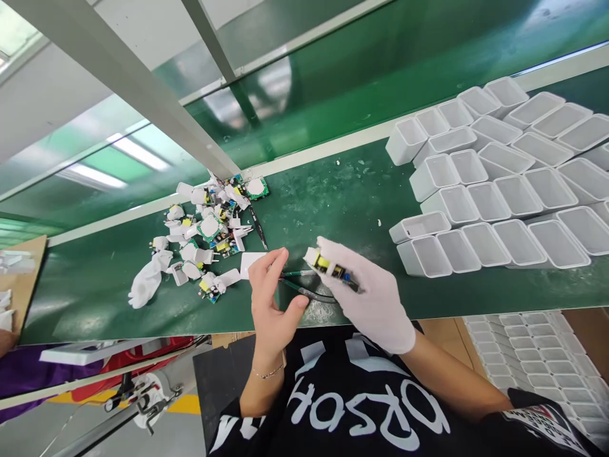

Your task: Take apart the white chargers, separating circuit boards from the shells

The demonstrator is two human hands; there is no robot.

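Note:
My right hand (368,295), in a white glove, is closed around a small circuit board (328,265) with yellow and black parts and a white end piece. My bare left hand (269,304) faces it with fingers stretched and thumb apart, holding nothing. Just behind the left fingers is a white flat piece (247,264); whether the hand touches it I cannot tell. Between and beneath my hands lies a hand tool with dark green handles (309,293), its head hidden.
To the left lies a heap of circuit boards with white plugs (209,225), a black tweezer-like tool (257,227) and a crumpled white glove (145,282). Rows of white open housings (492,200) stand on the right of the green table (328,190). A person's hand (6,341) shows at far left.

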